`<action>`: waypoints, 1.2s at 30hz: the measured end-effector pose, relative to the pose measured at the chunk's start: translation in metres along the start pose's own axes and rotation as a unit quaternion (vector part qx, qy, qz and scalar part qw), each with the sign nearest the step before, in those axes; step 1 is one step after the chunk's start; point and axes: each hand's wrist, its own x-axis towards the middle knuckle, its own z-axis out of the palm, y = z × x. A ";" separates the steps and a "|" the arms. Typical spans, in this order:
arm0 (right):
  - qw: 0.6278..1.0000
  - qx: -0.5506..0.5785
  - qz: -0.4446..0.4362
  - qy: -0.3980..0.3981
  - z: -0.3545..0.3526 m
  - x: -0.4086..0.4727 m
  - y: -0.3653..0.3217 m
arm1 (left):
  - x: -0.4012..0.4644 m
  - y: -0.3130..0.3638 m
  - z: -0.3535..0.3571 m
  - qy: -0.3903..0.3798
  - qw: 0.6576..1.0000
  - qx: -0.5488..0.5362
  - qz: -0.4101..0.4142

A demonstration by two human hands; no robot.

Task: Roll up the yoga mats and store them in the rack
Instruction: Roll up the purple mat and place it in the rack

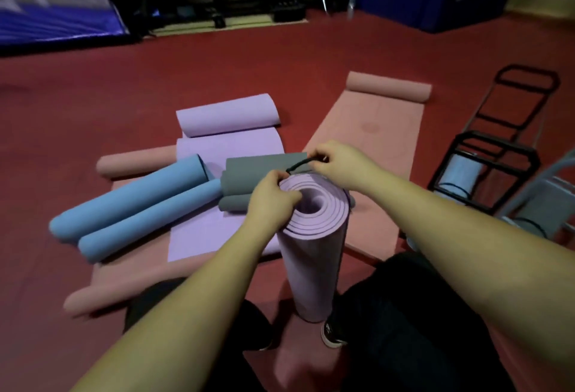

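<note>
Head view: I see both hands, left (pixel 273 195) and right (pixel 334 162), pinching a black strap (pixel 300 165) over the upright rolled purple mat (pixel 312 254) between the knees. The rack (pixel 485 170) holds a couple of rolls; several mats still lie unrolled.

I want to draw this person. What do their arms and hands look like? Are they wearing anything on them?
Both arms are bare from the hands up to the picture's edge: no sleeves show. The left hand and right hand wear no gloves, and I see no rings, watch or bracelet. The picture is a bit blurry, so tiny things could be missed.
</note>
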 end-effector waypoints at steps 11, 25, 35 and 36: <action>0.996 -0.017 -0.056 -0.068 0.006 -0.003 -0.006 | 0.020 -0.017 0.007 0.021 1.000 0.004 0.012; 0.973 0.070 -0.044 0.213 0.083 -0.080 0.011 | 0.029 -0.019 0.016 0.123 0.991 -0.046 -0.039; 0.893 0.343 0.112 0.270 0.115 -0.102 -0.014 | 0.035 -0.031 0.026 0.185 0.959 -0.206 -0.063; 0.880 0.366 0.143 0.268 0.115 -0.099 -0.017 | 0.034 -0.033 0.026 0.183 0.946 -0.255 -0.077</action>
